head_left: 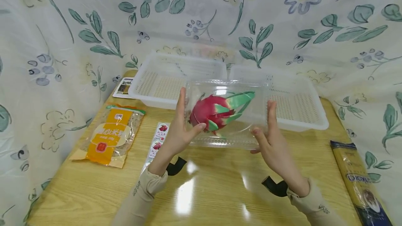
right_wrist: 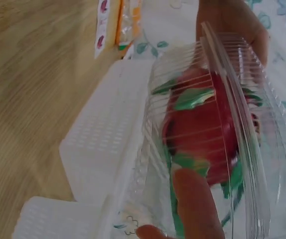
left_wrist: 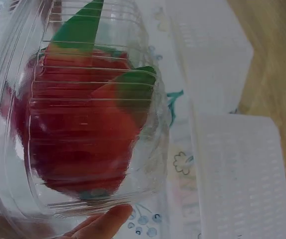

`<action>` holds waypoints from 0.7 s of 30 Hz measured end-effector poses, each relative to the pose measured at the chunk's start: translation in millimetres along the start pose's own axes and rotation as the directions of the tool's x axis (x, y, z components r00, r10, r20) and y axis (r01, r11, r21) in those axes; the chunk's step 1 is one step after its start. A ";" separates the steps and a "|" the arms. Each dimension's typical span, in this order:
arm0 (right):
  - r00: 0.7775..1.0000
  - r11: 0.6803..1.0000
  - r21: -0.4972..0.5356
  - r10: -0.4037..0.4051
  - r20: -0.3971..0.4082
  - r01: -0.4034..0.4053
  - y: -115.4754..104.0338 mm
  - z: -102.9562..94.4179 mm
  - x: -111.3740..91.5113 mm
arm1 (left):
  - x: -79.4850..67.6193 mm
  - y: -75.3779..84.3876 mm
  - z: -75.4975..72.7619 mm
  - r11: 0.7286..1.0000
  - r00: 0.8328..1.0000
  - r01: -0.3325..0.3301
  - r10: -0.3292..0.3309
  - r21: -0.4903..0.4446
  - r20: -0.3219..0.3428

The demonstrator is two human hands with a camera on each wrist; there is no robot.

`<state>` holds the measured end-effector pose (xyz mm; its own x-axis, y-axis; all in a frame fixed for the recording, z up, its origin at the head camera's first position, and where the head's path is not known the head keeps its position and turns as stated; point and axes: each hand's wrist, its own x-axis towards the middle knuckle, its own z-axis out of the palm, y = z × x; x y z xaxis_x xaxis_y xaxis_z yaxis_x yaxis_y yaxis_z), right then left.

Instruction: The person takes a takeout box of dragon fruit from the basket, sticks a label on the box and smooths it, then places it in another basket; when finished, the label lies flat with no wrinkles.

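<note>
A clear plastic clamshell box [head_left: 260, 107] is held up over the table, its lid down. Inside lies a red dragon fruit [head_left: 205, 111] with green leafy tips pointing right in the head view. My left hand [head_left: 176, 133] grips the box's left end, thumb on the near face and fingers along the side. At the opposite end my right hand [head_left: 276, 151] grips it likewise, one finger [right_wrist: 195, 204] showing against the plastic in the right wrist view. Through ribbed walls, the dragon fruit [left_wrist: 83, 134] fills much of the box in the left wrist view.
Behind the box stand two white perforated baskets [head_left: 147, 98] [head_left: 309, 123]. An orange noodle bag [head_left: 110, 135] and a strip of dragon fruit stickers [head_left: 156, 145] lie at left. A gold-and-blue packet [head_left: 358, 180] lies at the right edge. A white packet [head_left: 123, 88] lies at the back left.
</note>
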<state>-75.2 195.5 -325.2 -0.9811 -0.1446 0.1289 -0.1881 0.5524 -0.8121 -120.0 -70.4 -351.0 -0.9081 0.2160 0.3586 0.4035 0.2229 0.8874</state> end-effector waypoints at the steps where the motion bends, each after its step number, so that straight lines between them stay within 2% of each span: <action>1: 1.000 1.000 -0.006 -0.008 0.019 0.008 1.4 1.4 -2.7 | -2.4 -0.5 -1.1 1.000 1.000 0.010 -0.010 0.010 0.006; 4: 0.995 1.000 -0.017 -0.020 0.094 0.021 8.0 5.5 -11.7 | -12.3 -5.4 -2.8 0.997 0.998 0.045 -0.048 0.065 0.042; 6: 0.987 1.000 0.004 0.001 0.161 -0.001 13.6 8.7 -18.6 | -20.5 -9.9 -2.6 0.993 0.993 0.078 -0.085 0.093 0.077; 11: 0.948 0.996 0.045 0.065 0.312 -0.083 28.3 15.1 -31.7 | -33.7 -23.8 1.9 0.974 0.968 0.177 -0.198 0.143 0.155; 13: 0.943 0.997 0.041 0.052 0.327 -0.070 33.8 16.6 -32.5 | -34.0 -29.0 4.6 0.966 0.956 0.206 -0.233 0.159 0.179; 16: 0.949 1.000 -0.023 0.018 0.314 -0.011 40.8 17.6 -30.1 | -32.3 -34.1 9.2 0.960 0.943 0.227 -0.259 0.165 0.208; 19: 0.959 0.995 -0.093 -0.007 0.282 0.034 46.4 19.0 -27.0 | -31.0 -36.6 12.8 0.957 0.942 0.232 -0.265 0.175 0.204; 21: 0.961 0.994 -0.107 0.002 0.277 0.029 48.1 20.2 -26.7 | -31.3 -36.8 14.2 0.955 0.943 0.234 -0.268 0.184 0.195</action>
<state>-57.1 209.4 -379.2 -0.9303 -0.3650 -0.0352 -0.2200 0.6324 -0.7427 -104.9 -71.9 -399.0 -0.9432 0.3293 0.0436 0.1935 0.4379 0.8780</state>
